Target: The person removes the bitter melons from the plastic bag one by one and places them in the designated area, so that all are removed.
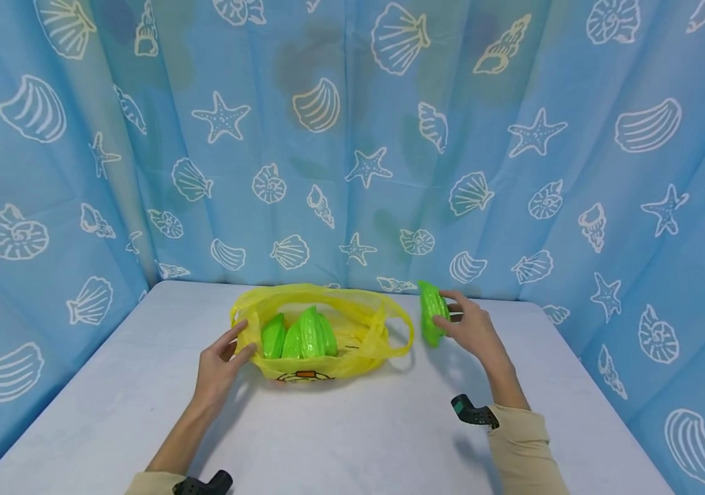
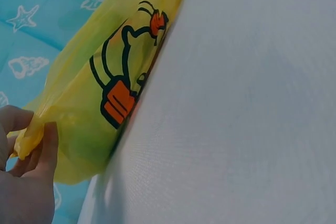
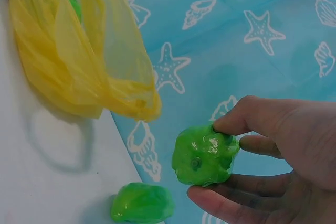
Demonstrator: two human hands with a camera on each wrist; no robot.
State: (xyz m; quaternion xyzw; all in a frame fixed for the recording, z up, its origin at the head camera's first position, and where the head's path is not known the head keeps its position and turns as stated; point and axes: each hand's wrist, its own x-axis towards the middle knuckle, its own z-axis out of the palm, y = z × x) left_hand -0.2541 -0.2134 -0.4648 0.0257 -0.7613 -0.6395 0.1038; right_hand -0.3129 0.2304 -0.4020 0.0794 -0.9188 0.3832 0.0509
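Observation:
A yellow plastic bag (image 1: 352, 364) lies on its side on the table, its mouth facing up and several glossy green bitter melons (image 1: 311, 333) showing inside. Dark and orange cartoon print (image 2: 121, 98) marks its near face. At the bag's left end, my left hand (image 1: 219, 368) pinches the gathered yellow plastic between thumb and fingers. To the right of the bag, my right hand (image 1: 470, 326) holds another green bitter melon (image 3: 205, 156), thumb on one side and fingers on the other. A further green bitter melon (image 3: 142, 203) rests below it in the right wrist view.
The white-covered table (image 1: 340, 433) carries these things. A blue curtain (image 1: 352, 137) printed with white shells and starfish hangs close behind and along both sides. The bag's right handle loop (image 1: 408, 333) sticks out toward my right hand. Black devices (image 1: 474, 412) are strapped at both wrists.

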